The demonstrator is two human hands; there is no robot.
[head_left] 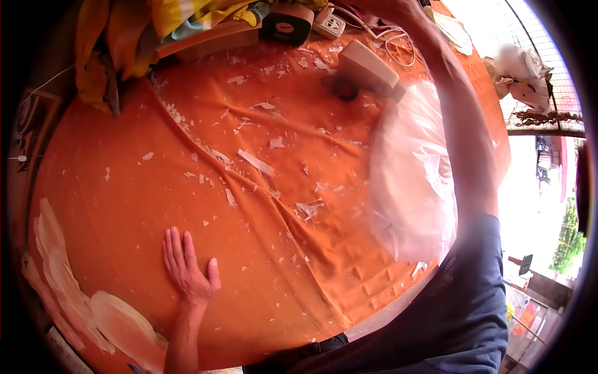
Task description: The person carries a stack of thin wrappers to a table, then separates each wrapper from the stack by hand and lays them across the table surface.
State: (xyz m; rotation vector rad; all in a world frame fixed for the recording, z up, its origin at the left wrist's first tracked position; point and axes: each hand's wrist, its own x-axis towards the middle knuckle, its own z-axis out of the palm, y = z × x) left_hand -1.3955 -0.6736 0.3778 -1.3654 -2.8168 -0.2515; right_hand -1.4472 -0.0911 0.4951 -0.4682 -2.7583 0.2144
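Note:
My left hand lies flat on the orange cloth, fingers stretched out and thumb apart, holding nothing. My right arm reaches far across to the back, and my right hand is cut off by the top edge, so its fingers do not show. Near it are a white power strip and a looped white cable. Beneath the right arm rests a translucent plastic bag with pale contents. White scraps are strewn over the wrinkled cloth.
A beige block-shaped object lies by the bag, beside a dark ring-like item. Behind are a dark green box and yellow fabric. Pale flat pieces lie along the left edge. Wire mesh stands at right.

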